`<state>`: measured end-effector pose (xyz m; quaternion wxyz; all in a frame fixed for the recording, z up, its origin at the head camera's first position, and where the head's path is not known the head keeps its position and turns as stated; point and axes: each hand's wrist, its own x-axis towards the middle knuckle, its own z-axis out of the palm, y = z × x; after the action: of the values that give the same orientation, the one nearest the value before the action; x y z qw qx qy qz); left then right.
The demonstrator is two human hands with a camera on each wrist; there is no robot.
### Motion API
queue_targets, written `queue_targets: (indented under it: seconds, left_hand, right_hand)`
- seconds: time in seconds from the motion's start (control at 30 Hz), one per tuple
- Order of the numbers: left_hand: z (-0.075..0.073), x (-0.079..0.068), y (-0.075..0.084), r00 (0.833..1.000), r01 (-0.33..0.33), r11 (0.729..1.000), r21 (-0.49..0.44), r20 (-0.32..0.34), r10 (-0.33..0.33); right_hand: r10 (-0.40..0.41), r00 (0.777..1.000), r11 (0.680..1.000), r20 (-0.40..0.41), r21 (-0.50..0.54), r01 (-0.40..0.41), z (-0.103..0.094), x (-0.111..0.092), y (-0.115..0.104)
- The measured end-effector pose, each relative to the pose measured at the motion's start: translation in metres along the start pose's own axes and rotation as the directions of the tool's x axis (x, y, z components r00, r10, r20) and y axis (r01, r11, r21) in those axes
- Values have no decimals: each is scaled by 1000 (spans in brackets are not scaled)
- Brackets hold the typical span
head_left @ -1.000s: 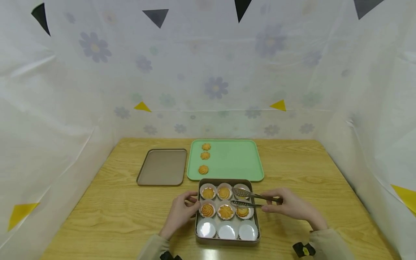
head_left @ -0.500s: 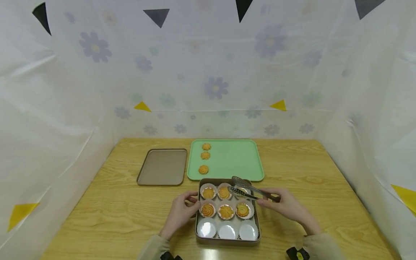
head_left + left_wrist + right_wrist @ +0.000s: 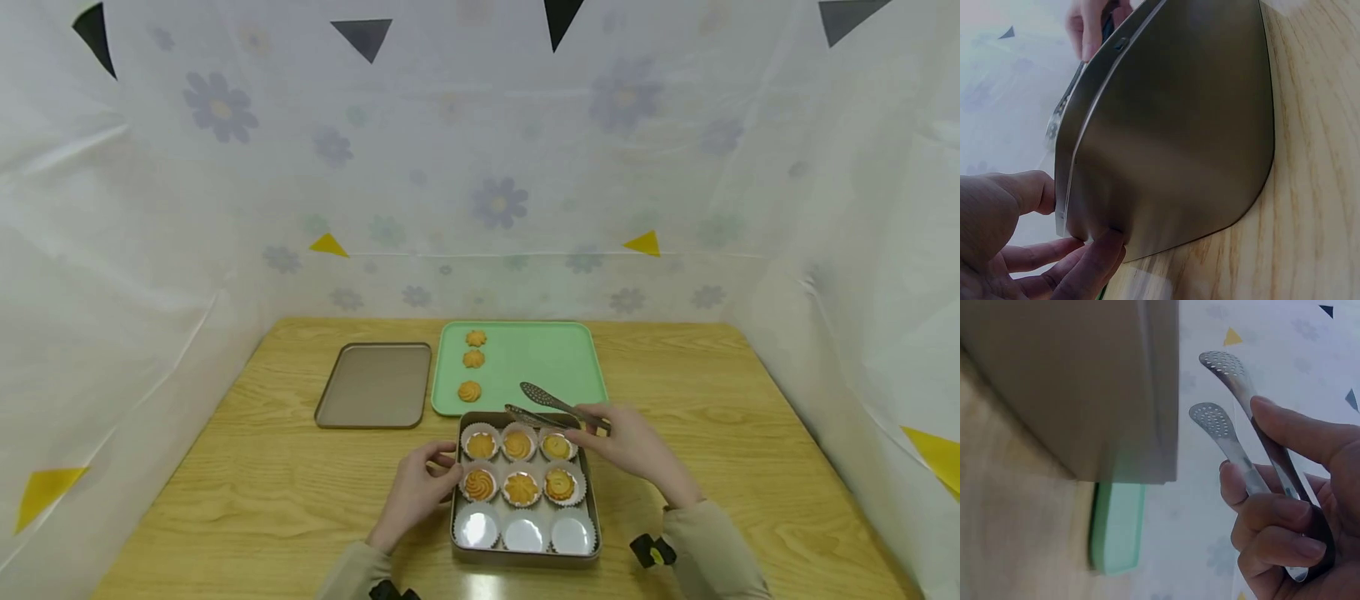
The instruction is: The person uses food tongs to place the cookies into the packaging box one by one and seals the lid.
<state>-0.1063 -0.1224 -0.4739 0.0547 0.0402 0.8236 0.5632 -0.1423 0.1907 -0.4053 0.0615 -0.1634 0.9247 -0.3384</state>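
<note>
A deep metal baking tin (image 3: 525, 559) stands at the front middle in the head view. It holds rows of white paper cups; the two far rows carry piped cookies (image 3: 521, 488), and the front-row cups (image 3: 525, 532) have none. My left hand (image 3: 418, 492) pinches the tin's left wall, thumb at the rim and fingers (image 3: 1094, 265) against the outside in the left wrist view. Metal tongs (image 3: 551, 400) are gripped in my right hand (image 3: 633, 443) above the tin's far right corner. Their perforated tips (image 3: 1213, 419) stand apart with nothing between them.
Behind the tin lies a green tray (image 3: 547, 358) with three cookies (image 3: 473, 359) along its left side. A shallow brown metal tray (image 3: 375, 387) sits to its left. Everything is on a wooden table (image 3: 247, 483), with white patterned sheeting (image 3: 420, 183) around it.
My right hand has moved the tongs away and left from the far right cup, over the tin's far edge, and the cookie there shows fully. My left hand stays put.
</note>
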Motion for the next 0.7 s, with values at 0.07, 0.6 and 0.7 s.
queue_targets:
  seconds: [0.07,0.6,0.7]
  left_hand:
    - [0,0,0,1000,-3,1000,5,-1,3]
    - [-1,-1,1,1000,-7,1000,17,-1,7]
    - [0,0,1,1000,-8,1000,26,-2,8]
  right_hand:
    - [-26,1000,999,10,-38,26,-2,9,-7]
    - [-8,983,958,182,-279,59,-1,82,-53]
    - [32,978,947,208,-320,37,3,93,-58]
